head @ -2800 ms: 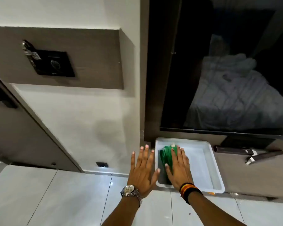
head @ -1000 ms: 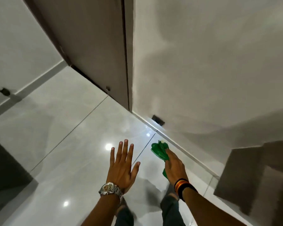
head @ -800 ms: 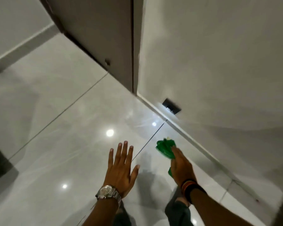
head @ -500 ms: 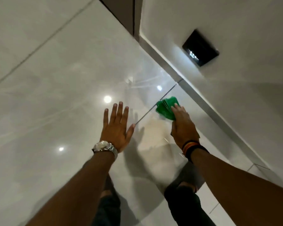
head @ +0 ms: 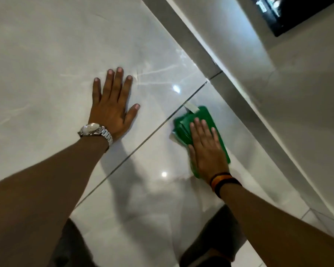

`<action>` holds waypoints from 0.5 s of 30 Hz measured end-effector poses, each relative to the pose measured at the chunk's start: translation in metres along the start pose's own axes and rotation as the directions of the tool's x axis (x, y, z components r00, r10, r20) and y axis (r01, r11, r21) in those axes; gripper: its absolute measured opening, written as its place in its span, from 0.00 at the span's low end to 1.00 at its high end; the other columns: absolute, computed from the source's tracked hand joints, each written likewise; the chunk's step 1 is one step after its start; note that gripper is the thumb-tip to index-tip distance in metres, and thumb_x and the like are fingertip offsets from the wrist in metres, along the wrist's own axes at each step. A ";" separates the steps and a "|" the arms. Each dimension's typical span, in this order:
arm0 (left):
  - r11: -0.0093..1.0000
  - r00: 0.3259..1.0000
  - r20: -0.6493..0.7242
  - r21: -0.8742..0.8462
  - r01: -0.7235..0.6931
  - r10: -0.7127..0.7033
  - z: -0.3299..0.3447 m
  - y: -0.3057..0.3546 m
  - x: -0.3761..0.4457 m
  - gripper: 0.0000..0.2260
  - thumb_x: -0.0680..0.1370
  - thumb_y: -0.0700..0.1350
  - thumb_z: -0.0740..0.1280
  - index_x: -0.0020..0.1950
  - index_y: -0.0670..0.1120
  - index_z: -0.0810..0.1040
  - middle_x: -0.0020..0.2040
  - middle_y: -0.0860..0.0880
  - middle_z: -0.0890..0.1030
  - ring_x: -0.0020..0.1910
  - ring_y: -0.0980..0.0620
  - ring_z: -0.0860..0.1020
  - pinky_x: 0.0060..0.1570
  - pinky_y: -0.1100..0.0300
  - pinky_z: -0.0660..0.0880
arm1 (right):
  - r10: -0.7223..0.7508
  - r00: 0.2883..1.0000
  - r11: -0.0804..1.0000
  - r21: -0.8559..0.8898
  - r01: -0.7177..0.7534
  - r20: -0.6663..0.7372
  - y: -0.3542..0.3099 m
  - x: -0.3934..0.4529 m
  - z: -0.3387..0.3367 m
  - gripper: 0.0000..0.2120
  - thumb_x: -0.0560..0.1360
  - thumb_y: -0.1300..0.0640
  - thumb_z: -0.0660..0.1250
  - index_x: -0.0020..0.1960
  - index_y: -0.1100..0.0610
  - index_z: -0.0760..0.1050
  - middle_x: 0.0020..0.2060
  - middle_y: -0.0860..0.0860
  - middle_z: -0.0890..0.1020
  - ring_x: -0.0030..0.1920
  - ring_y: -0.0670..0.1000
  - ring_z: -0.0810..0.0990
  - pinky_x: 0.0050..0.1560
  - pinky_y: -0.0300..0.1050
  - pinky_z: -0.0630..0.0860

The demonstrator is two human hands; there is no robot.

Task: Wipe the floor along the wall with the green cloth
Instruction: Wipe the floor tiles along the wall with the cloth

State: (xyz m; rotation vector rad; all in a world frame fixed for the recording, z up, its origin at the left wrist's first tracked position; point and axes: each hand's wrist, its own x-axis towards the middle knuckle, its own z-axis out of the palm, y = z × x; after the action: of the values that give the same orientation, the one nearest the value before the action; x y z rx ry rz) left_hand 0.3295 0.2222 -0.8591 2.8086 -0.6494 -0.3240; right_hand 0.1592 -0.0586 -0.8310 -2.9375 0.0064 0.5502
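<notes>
The folded green cloth (head: 199,117) lies flat on the glossy white tiled floor (head: 46,54), a short way from the grey skirting board (head: 237,97) at the foot of the white wall (head: 307,93). My right hand (head: 205,149) presses down on the cloth with its palm and fingers flat, covering most of it. A small white tag sticks out at the cloth's far end. My left hand (head: 114,105), with a silver watch on its wrist, rests flat on the floor to the left, fingers spread, holding nothing.
A dark wall plate (head: 297,12) sits low on the wall at the top right. My knees in dark trousers (head: 210,237) are on the tiles at the bottom. A tile joint (head: 143,141) runs diagonally between my hands.
My right hand carried the green cloth from the white tray down to the floor by the wall and now presses it flat. My left hand has come down onto the tiles.
</notes>
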 end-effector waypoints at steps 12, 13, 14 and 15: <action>0.998 0.983 -0.176 -0.008 -0.064 0.061 0.015 -0.012 0.003 0.34 0.85 0.58 0.55 0.88 0.45 0.54 0.89 0.39 0.54 0.89 0.39 0.51 0.86 0.34 0.46 | 0.122 0.990 0.990 0.085 -0.116 -0.069 0.025 0.095 -0.039 0.40 0.71 0.64 0.65 0.79 0.61 0.53 0.79 0.59 0.58 0.80 0.56 0.53 0.80 0.54 0.49; 0.998 0.981 -0.183 -0.015 -0.064 0.060 0.015 -0.012 0.003 0.33 0.86 0.58 0.54 0.88 0.44 0.55 0.89 0.39 0.55 0.89 0.38 0.51 0.86 0.34 0.47 | 0.119 0.989 0.989 0.103 -0.110 -0.092 0.011 0.115 -0.042 0.38 0.72 0.64 0.65 0.79 0.61 0.54 0.80 0.58 0.58 0.80 0.56 0.53 0.80 0.54 0.49; 0.998 0.981 -0.187 -0.021 -0.063 0.058 0.015 -0.012 0.003 0.33 0.86 0.58 0.54 0.88 0.44 0.55 0.89 0.39 0.56 0.88 0.39 0.52 0.86 0.34 0.47 | 0.114 0.986 0.988 0.121 -0.100 -0.121 -0.002 0.135 -0.046 0.37 0.73 0.63 0.64 0.79 0.60 0.54 0.80 0.58 0.58 0.80 0.56 0.54 0.80 0.55 0.50; 0.998 0.980 -0.190 -0.027 -0.063 0.057 0.016 -0.013 0.004 0.33 0.86 0.58 0.54 0.88 0.44 0.56 0.89 0.39 0.56 0.88 0.39 0.52 0.86 0.33 0.48 | 0.106 0.983 0.987 0.136 -0.086 -0.147 -0.013 0.152 -0.049 0.35 0.74 0.62 0.62 0.79 0.60 0.55 0.80 0.58 0.58 0.80 0.56 0.54 0.80 0.56 0.50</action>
State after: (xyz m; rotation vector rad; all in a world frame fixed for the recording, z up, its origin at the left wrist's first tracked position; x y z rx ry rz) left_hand 0.3343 0.2286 -0.8783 2.7381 -0.6771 -0.0547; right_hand 0.3185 -0.0492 -0.8387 -2.8560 0.1950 0.3201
